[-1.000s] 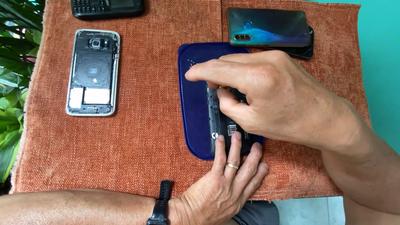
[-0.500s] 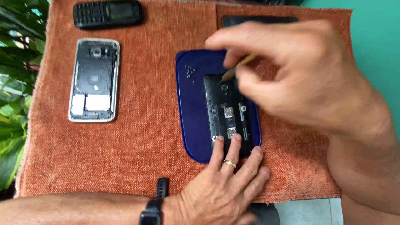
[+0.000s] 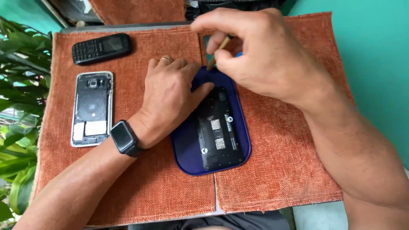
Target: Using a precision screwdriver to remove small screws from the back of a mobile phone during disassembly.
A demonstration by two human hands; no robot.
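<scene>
- Opened phone, back off, lay on blue oval tray near mid of the orange cloth mats; long axis ran near edge to far edge, tilted a bit, camera end toward far edge.
- Phone: black, flat rectangle, insides showing w/ small metal card slots; tray smooth, glossy, rounded rim.
- Left hand lay flat, fingers spread, over tray's far-left part, thumb touching phone's far-left corner; held nothing. Ring on one finger, black square watch on wrist.
- Right hand curled closed, pinching thin brownish stick tool betw. thumb & fingers; tip pointed down at tray's far rim, just past phone's top.
- Left part of mats: second opened phone, silver frame, round coil & white blocks showing, long axis same way.
- Far-left corner: black keypad phone, lying crosswise.
- Mats coarse, woven; leaves past left edge.
</scene>
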